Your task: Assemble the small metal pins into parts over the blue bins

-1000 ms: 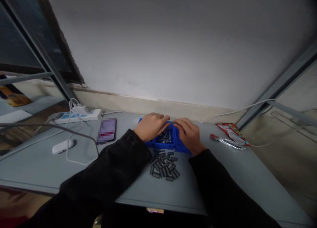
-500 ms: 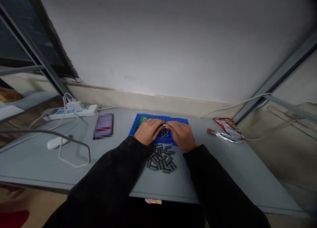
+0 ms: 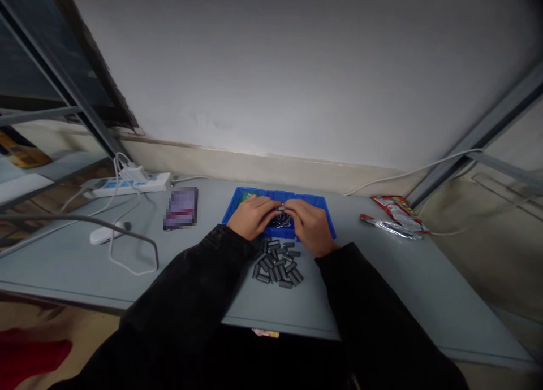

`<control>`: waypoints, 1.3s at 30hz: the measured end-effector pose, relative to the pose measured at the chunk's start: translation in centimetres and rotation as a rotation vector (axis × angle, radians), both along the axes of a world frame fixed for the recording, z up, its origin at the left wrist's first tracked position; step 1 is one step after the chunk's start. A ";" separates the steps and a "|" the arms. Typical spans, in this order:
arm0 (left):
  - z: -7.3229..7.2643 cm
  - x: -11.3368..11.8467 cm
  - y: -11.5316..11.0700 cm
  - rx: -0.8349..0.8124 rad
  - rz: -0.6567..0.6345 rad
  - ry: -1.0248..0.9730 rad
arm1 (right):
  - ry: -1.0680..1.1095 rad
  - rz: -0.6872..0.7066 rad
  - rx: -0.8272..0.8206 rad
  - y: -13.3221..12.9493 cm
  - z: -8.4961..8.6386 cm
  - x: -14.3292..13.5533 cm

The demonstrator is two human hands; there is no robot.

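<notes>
My left hand [image 3: 253, 216] and my right hand [image 3: 311, 225] meet over a blue compartment tray [image 3: 254, 192]. Pinched between the fingertips of both is a small pale grey piece [image 3: 281, 208], mostly covered by the fingers, so its kind is unclear. Beneath them, the tray's middle compartment holds many small, thin metal pieces [image 3: 281, 220], perhaps screws or pins. Something green [image 3: 246, 196] lies in the left compartment, while my right hand hides much of the right one. On the table just in front of the tray is a loose pile of short dark grey blocks [image 3: 278, 264].
A white power strip [image 3: 159, 182] with plugs and cables stands at the back left. Nearer are a blurred-out flat object [image 3: 181, 208] and a white rounded device [image 3: 102, 235]. Red and silver packets [image 3: 394, 217] lie at the right. A wall closes off the table's [image 3: 390, 288] back.
The view has shifted slightly. Both hands stay together over the tray, and the small piece between the fingertips is turned a little and shows less white than before.
</notes>
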State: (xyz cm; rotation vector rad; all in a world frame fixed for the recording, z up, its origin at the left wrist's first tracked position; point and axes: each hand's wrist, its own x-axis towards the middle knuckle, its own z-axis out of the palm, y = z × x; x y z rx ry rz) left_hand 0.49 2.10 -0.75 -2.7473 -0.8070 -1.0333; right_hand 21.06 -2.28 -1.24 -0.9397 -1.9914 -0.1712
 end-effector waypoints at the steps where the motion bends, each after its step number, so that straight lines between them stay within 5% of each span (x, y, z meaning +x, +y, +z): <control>1: 0.0 0.0 0.0 -0.003 0.004 0.003 | -0.003 0.004 -0.006 0.0 0.0 0.1; 23: -0.7 0.9 -1.3 -0.020 -0.084 -0.196 | -0.075 -0.100 -0.052 -0.3 0.6 0.2; 39: -0.4 0.8 -1.1 -0.003 0.017 -0.186 | -0.053 -0.025 -0.067 -0.6 0.5 0.2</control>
